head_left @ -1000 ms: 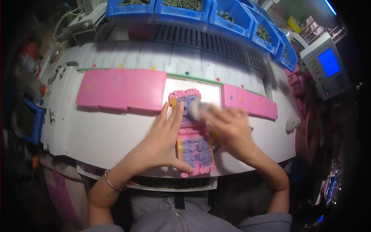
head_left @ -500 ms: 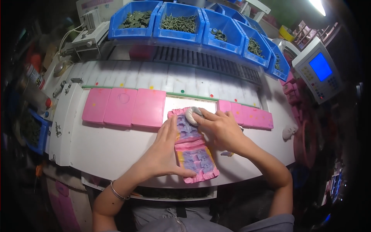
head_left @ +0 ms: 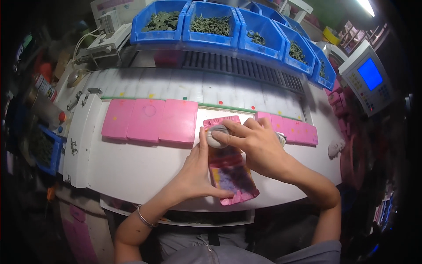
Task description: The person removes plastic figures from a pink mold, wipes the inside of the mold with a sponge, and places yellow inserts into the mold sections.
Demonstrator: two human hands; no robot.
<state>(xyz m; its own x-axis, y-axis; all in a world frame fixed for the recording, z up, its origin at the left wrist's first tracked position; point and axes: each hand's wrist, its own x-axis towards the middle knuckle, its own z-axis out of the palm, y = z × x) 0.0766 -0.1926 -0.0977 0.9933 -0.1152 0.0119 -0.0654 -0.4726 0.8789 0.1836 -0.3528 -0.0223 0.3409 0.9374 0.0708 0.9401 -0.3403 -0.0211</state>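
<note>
On the white worktop in front of me lies a long pink rubber mould (head_left: 238, 198), laid out as two panels with purple and yellow hollowed insides. Along its left edge my left hand (head_left: 191, 174) steadies it, thumb across the lower panel and fingers up beside the upper one. My right hand (head_left: 263, 147) presses a round whitish cloth pad (head_left: 216, 138) onto the upper panel, fingertips on top of it. Hand and pad hide much of that panel, and the lower panel looks dark and blurred.
Pink blocks (head_left: 178, 122) stand in a row left of the mould, with more pink blocks (head_left: 288, 128) at right. Blue bins (head_left: 211, 38) of small green pieces line the back. A control panel with a blue screen (head_left: 370, 75) stands right; a blue bin (head_left: 55, 154) sits left.
The pad and my right hand have moved left across the mould's upper panel. The mould's inside looks darker now. My left hand keeps its place along the edge.
</note>
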